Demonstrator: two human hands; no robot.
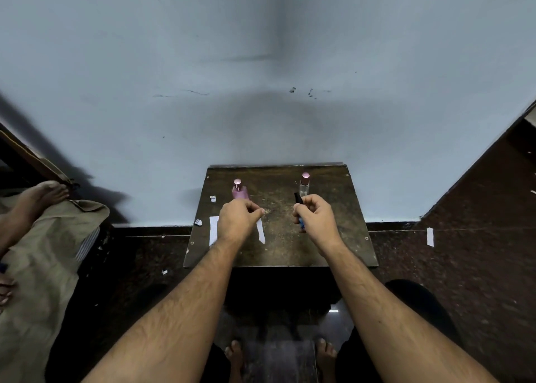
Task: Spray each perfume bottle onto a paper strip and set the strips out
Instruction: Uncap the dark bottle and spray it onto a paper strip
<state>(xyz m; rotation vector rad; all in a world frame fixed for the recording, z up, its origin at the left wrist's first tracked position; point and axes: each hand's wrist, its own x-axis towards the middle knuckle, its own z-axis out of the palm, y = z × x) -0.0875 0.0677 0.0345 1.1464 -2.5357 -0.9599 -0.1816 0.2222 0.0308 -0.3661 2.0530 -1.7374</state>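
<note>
On a small dark wooden table (290, 252) stand two perfume bottles: a pink one (239, 190) at the back left and a clear one with a pink cap (304, 185) at the back right. My left hand (239, 220) pinches a white paper strip (260, 232) that hangs down from its fingers. My right hand (316, 216) is closed around a slim blue bottle with a black top (298, 198), held above the table. Another white strip (213, 234) lies flat near the table's left edge.
A grey wall rises right behind the table. Small paper scraps (212, 199) lie at the table's left, and one strip (430, 237) lies on the dark floor at right. A person's feet rest on a tan cloth (43, 266) at far left.
</note>
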